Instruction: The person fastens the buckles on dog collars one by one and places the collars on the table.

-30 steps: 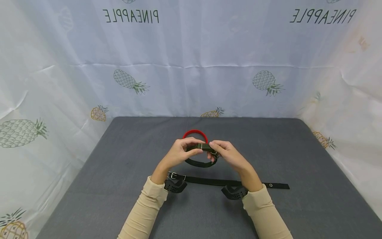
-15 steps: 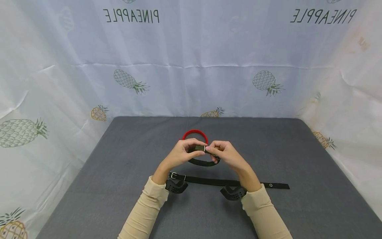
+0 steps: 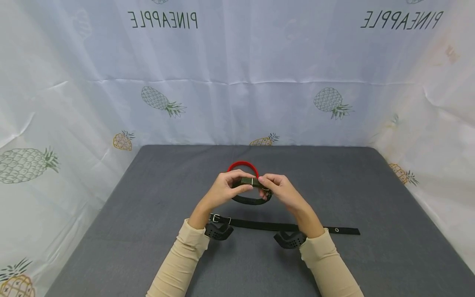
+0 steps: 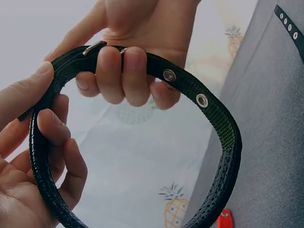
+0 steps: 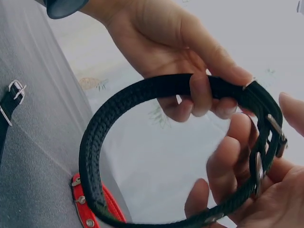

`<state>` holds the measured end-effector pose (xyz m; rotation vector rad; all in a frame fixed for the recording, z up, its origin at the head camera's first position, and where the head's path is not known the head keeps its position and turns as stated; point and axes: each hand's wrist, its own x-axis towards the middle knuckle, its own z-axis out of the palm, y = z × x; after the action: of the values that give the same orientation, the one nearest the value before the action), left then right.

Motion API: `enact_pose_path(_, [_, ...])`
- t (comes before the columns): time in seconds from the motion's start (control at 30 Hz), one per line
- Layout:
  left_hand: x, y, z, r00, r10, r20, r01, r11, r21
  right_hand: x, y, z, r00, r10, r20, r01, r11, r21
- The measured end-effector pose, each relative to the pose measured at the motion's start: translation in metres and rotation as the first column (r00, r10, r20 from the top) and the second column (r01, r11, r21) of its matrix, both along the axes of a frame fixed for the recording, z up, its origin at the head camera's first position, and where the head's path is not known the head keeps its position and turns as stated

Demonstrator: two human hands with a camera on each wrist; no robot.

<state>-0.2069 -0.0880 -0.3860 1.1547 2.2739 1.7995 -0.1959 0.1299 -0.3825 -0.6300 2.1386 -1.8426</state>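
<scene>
A dark green-and-black dog collar [image 3: 249,201], closed into a loop, is held above the table by both hands. My left hand [image 3: 219,190] pinches its upper strap between thumb and fingers, left of a thin metal band [image 3: 252,182]. On the other side my right hand [image 3: 287,194] grips the strap near the buckle [image 5: 275,129], thumb on top and fingers curled through the loop. Metal eyelets [image 4: 202,100] line the webbing in the left wrist view, and a padded lining [image 5: 97,156] shows in the right wrist view. Fingers partly hide the strap end.
A red collar [image 3: 243,163] lies on the grey table [image 3: 167,177] behind the hands. Nearer me a black collar [image 3: 256,225] lies stretched out flat, its buckle [image 3: 215,218] at the left, partly under the right wrist. A pineapple-print curtain [image 3: 237,111] surrounds the table.
The collar tilted and its metal band shifted right, then partly back left. My right thumb pressed close to the band half a second ago and now sits slightly away from it.
</scene>
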Motion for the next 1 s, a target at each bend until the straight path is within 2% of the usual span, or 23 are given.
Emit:
enact_pose_path(0.4, [0.0002,-0.0041,0.0026,0.998,0.040,0.048,-0.043,0.997,0.070,-0.0040,0.0047,-0.0006,0.994,0.024,0.109,-0.021,0.999,-0.030])
enact_pose_path(0.73, [-0.0008,-0.0053,0.0041,0.993,0.076,0.094,-0.084,0.993,0.080,-0.0055,0.0086,-0.0033,0.997,0.059,0.052,-0.056,0.996,-0.064])
enact_pose_path(1.0, [-0.0015,-0.0063,0.0049,0.989,0.102,0.104,-0.110,0.991,0.074,-0.0042,0.0105,-0.0016,0.999,0.036,0.029,-0.033,0.996,-0.083])
